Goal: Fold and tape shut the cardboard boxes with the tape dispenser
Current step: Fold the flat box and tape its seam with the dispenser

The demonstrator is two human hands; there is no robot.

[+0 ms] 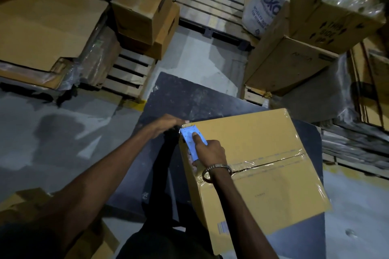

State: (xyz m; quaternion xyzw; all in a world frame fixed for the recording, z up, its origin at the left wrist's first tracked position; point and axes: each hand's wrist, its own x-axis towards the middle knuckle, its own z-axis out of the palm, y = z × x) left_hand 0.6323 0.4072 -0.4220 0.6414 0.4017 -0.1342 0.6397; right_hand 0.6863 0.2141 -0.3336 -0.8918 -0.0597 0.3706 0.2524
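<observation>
A closed cardboard box (263, 185) lies on a dark table, its top seam covered by clear tape (271, 161) that runs across the middle. My right hand (207, 150) grips a blue tape dispenser (192, 140) at the box's left edge, near the far left corner, with the index finger stretched along the dispenser's top. My left hand (166, 123) rests against that far left corner of the box, fingers fairly straight, touching the edge by the dispenser's nose.
The dark table (185, 99) stands on a grey floor. Stacked cardboard boxes (145, 12) sit on wooden pallets (128, 75) at the back left, more boxes (294, 65) and a white sack (265, 6) at the back right. Flat cardboard (21, 202) lies at the lower left.
</observation>
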